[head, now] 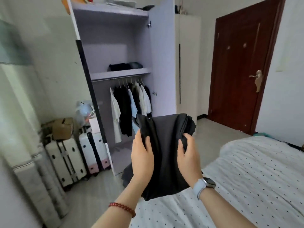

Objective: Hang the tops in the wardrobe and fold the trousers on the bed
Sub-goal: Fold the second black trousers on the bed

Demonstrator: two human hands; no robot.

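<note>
**Folded black garment held up before the open wardrobe**

Both hands clamp a folded black fabric bundle [164,153], probably trousers though the folds hide its cut. The left hand [142,157] grips one edge and the right hand [187,155] pinches the other, likely to keep the fold from slipping. It hangs above the dotted white bed [246,178], facing the pale lilac wardrobe [162,63] with tops [130,104] hung on its rail. No legible writing anywhere.

A folded bundle of black trousers [164,153] is held up in the air between both hands, gripped at its left and right edges. Beyond the grip, white, black and pale-blue tops [130,104] hang on hangers in the open wardrobe [162,63]; below and right lies the dotted bed [255,178].
</note>
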